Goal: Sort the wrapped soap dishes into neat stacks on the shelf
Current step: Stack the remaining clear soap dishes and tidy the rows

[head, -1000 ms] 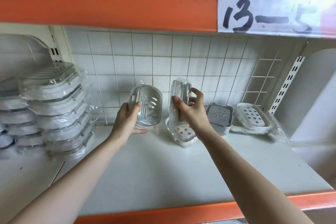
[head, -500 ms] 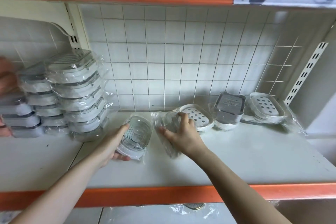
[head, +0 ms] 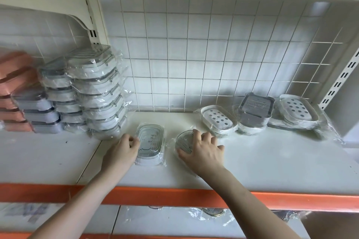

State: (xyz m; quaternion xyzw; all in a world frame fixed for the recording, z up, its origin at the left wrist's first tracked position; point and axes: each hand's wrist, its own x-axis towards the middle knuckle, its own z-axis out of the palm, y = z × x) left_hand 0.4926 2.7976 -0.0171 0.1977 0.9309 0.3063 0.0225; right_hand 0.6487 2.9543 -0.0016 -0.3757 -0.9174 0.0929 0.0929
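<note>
Two wrapped soap dishes lie flat on the white shelf, side by side. My left hand holds the left dish by its left edge, fingers curled on the rim. My right hand covers the right dish from above, fingers spread and bent over it. Further right stand three more wrapped dishes: a white one with holes, a grey one and another white one with holes. A tall stack of wrapped dishes rises at the left.
More stacks stand further left: grey-and-white dishes and pink ones. A white wire grid backs the shelf. An orange rail edges the front. Wrapped items lie on the shelf below.
Both hands have brought the two dishes down from upright in the air to lying flat on the shelf, nearer the front. The camera has tilted down and closer.
</note>
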